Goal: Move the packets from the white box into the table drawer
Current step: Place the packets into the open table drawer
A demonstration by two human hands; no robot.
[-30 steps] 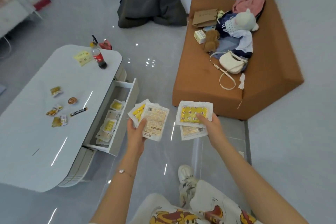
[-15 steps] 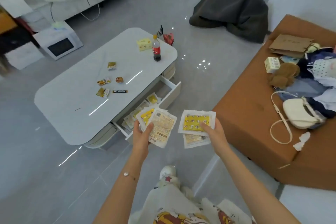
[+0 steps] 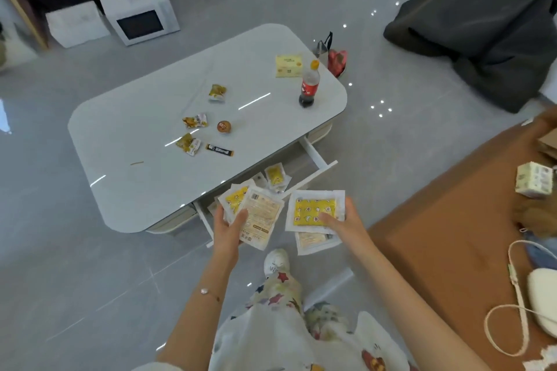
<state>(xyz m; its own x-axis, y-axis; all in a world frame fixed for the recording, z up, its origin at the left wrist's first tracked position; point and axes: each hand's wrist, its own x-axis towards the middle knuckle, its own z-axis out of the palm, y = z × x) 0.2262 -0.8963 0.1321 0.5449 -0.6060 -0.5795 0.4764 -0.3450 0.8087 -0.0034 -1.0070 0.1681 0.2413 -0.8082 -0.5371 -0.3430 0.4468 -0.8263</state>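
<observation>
My left hand (image 3: pixel 228 227) grips a fan of white-and-yellow packets (image 3: pixel 259 217), the top one showing its printed back. My right hand (image 3: pixel 343 224) holds two more packets (image 3: pixel 313 210), yellow face up on top. Both hands hover just in front of the open table drawer (image 3: pixel 316 159), which is pulled out from the white coffee table (image 3: pixel 156 178). Inside the drawer lie other packets (image 3: pixel 275 175), partly hidden behind the ones I hold. No white box shows in this view.
On the table top stand a cola bottle (image 3: pixel 309 86), a yellow pack (image 3: pixel 288 65), small snack wrappers (image 3: pixel 195 121) and a dark stick sachet (image 3: pixel 219 149). An orange sofa (image 3: pixel 446 235) with a white bag (image 3: pixel 542 298) is at the right. A microwave (image 3: pixel 139 17) sits on the floor behind.
The view has swung left, so the table and drawer now lie straight ahead and closer. Both hands keep their packets and have come nearer the drawer.
</observation>
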